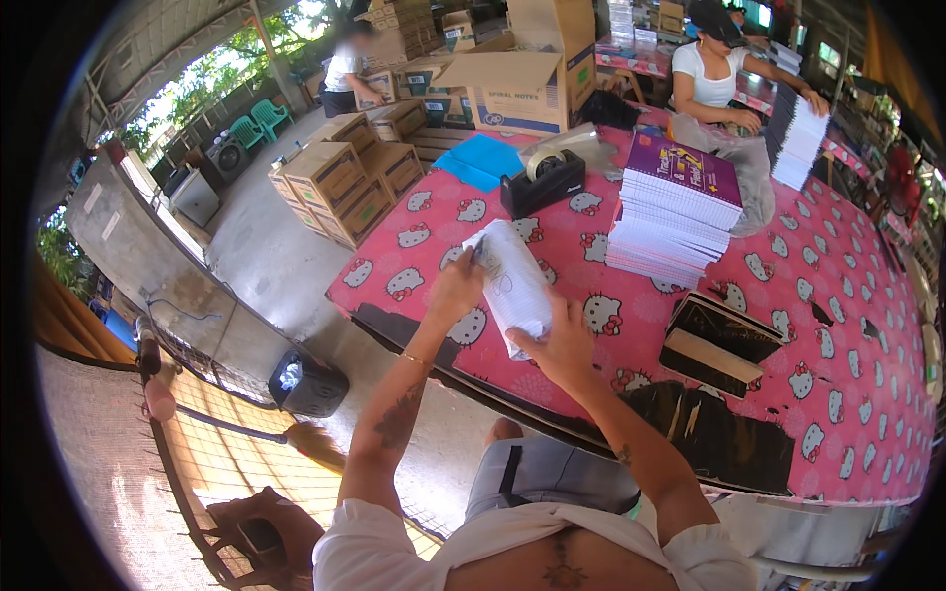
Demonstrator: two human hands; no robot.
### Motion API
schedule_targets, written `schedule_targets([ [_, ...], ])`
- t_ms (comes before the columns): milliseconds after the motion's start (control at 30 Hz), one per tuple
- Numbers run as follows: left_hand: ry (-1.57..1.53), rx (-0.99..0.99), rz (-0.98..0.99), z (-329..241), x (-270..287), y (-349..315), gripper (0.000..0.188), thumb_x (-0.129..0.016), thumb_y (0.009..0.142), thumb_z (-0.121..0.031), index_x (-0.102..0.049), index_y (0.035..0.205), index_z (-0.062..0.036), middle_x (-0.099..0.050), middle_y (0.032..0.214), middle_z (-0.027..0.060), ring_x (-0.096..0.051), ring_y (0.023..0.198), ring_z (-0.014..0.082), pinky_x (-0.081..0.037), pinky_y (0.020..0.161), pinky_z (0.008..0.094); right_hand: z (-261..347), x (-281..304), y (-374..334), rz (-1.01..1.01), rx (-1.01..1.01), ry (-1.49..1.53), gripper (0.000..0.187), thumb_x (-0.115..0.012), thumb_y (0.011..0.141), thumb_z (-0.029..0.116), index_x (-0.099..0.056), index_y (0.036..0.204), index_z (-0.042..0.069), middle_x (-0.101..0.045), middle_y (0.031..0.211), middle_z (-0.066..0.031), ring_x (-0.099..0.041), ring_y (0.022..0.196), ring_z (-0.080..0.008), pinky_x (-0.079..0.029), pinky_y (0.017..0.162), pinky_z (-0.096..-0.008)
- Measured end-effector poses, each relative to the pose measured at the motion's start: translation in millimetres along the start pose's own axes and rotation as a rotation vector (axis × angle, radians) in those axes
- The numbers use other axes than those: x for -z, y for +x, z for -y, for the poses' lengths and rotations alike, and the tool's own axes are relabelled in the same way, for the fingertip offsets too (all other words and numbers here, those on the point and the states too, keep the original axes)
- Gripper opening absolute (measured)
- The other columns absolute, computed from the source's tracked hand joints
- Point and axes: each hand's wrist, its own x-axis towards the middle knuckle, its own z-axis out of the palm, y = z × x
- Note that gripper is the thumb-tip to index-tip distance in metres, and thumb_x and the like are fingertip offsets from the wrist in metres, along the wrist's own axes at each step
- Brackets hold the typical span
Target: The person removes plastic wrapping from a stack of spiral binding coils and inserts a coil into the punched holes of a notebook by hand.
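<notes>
Between my two hands is a white bundle [514,288] with lined sides, which looks like spiral notebooks in a clear plastic wrap. It is tilted over the pink table. My left hand [456,284] grips its far left end, and my right hand [562,340] closes round its near right end. Just beyond the bundle stands a black tape dispenser [542,187] with a roll of clear tape. To the right rises a tall stack of spiral notebooks [670,212], the top one with a purple cover.
A pink patterned cloth covers the table [818,295]. On it lie a black open box [724,340], a blue sheet [480,161] and a clear plastic bag [754,187]. Across the table a co-worker [709,74] handles notebooks [796,138]. Cartons [340,177] stand on the floor at left.
</notes>
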Motion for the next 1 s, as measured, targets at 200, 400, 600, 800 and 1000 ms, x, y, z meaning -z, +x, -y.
schedule_targets([
  [200,0.132,0.075,-0.083,-12.6,21.2,-5.9,0.038,-0.055,0.097,-0.037,-0.074,0.116,-0.01,-0.071,0.089,0.0255,-0.07,0.087,0.0455,-0.054,0.082,0.0532,5.6,-1.4,-3.2,0.003,0.01,-0.029,0.094,-0.08,0.074,0.064,-0.047,0.145,0.011,-0.055,0.12,-0.0194,-0.059,0.108,-0.0406,-0.049,0.086,-0.0561],
  [400,0.033,0.073,0.1,-29.0,36.4,-13.3,0.033,-0.059,0.096,-0.034,-0.076,0.101,-0.0067,-0.068,0.078,0.0255,-0.068,0.079,0.0466,-0.054,0.075,0.0517,-2.7,-6.9,-4.3,-0.047,0.012,-0.048,0.096,-0.081,0.073,0.063,-0.047,0.145,0.01,-0.055,0.123,-0.0187,-0.057,0.112,-0.0404,-0.048,0.089,-0.0558],
  [600,0.066,-0.055,-0.037,12.1,29.2,7.1,0.032,-0.058,0.097,-0.031,-0.075,0.097,-0.0026,-0.065,0.075,0.0269,-0.068,0.075,0.0458,-0.052,0.07,0.0505,8.2,-3.8,-4.1,0.032,-0.031,-0.021,0.097,-0.08,0.073,0.063,-0.044,0.147,0.011,-0.053,0.126,-0.0192,-0.055,0.116,-0.0413,-0.046,0.093,-0.056],
  [800,0.014,-0.026,0.226,-5.5,45.9,5.1,0.033,-0.058,0.097,-0.03,-0.074,0.096,-0.0006,-0.066,0.074,0.0254,-0.069,0.072,0.0438,-0.053,0.067,0.0485,1.8,-1.8,-2.4,0.044,-0.029,-0.049,0.096,-0.081,0.074,0.062,-0.044,0.146,0.01,-0.05,0.129,-0.0202,-0.053,0.118,-0.0432,-0.044,0.096,-0.058],
  [1000,0.09,-0.113,0.021,30.8,30.0,11.8,0.034,-0.056,0.099,-0.03,-0.073,0.098,-0.0008,-0.066,0.066,0.0194,-0.07,0.057,0.0299,-0.054,0.059,0.0414,10.4,-5.8,-2.0,0.062,-0.039,0.016,0.097,-0.081,0.074,0.061,-0.044,0.147,0.01,-0.05,0.13,-0.0198,-0.052,0.118,-0.0426,-0.043,0.097,-0.0574],
])
